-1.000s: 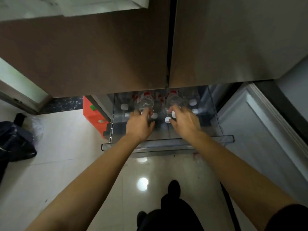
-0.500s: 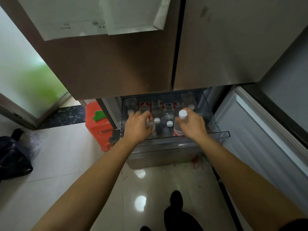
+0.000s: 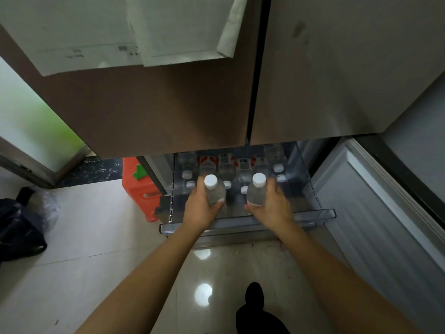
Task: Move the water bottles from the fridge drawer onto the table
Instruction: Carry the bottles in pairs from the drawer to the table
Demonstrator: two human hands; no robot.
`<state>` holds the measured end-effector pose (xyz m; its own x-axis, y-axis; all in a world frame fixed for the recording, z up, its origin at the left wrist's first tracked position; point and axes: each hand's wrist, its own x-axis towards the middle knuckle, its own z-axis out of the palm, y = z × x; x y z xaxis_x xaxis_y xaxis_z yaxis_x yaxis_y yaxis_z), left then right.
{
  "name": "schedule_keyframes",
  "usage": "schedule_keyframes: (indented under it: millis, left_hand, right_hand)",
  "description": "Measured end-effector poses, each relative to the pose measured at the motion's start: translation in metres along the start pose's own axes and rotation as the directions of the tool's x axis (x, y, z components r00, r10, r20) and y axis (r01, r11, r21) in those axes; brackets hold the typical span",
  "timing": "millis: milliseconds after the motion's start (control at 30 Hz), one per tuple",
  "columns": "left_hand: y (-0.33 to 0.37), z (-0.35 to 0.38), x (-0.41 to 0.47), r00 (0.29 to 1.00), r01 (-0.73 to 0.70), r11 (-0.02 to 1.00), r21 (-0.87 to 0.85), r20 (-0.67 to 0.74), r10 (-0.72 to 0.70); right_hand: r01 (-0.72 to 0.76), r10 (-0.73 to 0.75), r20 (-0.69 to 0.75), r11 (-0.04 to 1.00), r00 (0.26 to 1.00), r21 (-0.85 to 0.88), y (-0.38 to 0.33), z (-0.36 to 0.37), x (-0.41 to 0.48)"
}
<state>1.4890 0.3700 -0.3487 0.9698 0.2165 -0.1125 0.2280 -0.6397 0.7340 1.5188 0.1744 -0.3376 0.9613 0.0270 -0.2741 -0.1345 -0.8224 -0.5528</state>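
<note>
The clear fridge drawer point(image 3: 322, 214) is pulled out below the closed fridge doors. Several water bottles point(image 3: 226, 168) with white caps and red labels stand inside it. My left hand point(image 3: 198, 208) grips one clear bottle point(image 3: 214, 191) by its body, lifted above the others with its white cap up. My right hand point(image 3: 272, 207) grips a second bottle point(image 3: 256, 190) the same way, just right of the first. Both held bottles are over the front half of the drawer. The table is not in view.
An orange plastic stool point(image 3: 140, 186) stands left of the drawer. A dark bag point(image 3: 18, 227) lies on the floor at far left. An open lower fridge door point(image 3: 375, 213) is at the right. Papers point(image 3: 134, 32) hang on the fridge door above. My foot point(image 3: 255, 295) is on the tiled floor.
Both hands have closed round a bottle each and lifted them up out of the row. The view has tilted upward and drawn back slightly.
</note>
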Motion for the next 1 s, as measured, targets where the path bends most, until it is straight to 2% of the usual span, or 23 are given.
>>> schedule_keyframes:
  millis: [67,233,400,500,667,833,1000]
  left_hand:
    - [0.001,0.001,0.001,0.999,0.014,0.999,-0.031,-0.032,-0.014]
    - [0.009,-0.011,0.005,0.996,0.035,0.997,-0.072,-0.076,-0.041]
    - [0.015,-0.041,-0.005,0.955,0.061,0.990,-0.127,-0.279,-0.095]
    - [0.016,-0.063,-0.023,0.902,0.098,0.979,-0.178,-0.400,-0.163]
    - [0.014,-0.104,-0.064,0.782,0.130,0.974,-0.188,-0.585,-0.217]
    - [-0.005,-0.149,-0.127,0.681,0.158,0.970,-0.184,-0.691,-0.242]
    - [-0.041,-0.188,-0.228,0.559,0.217,0.952,-0.214,-0.772,-0.301]
  right_hand:
    - [0.050,-0.052,0.027,0.997,0.998,0.062,-0.001,-0.002,0.005]
    - [0.130,-0.136,0.076,0.988,0.988,0.085,-0.013,-0.011,0.018]
    - [0.234,-0.246,0.090,0.964,0.965,0.128,-0.047,-0.008,0.028]
    - [0.319,-0.337,0.123,0.937,0.934,0.142,-0.075,0.001,0.025]
    - [0.503,-0.531,0.140,0.842,0.836,0.195,-0.121,0.018,0.001]
    - [0.659,-0.675,0.115,0.737,0.729,0.151,-0.162,0.032,-0.046]
    - [0.773,-0.784,0.088,0.621,0.615,0.129,-0.198,0.055,-0.123]
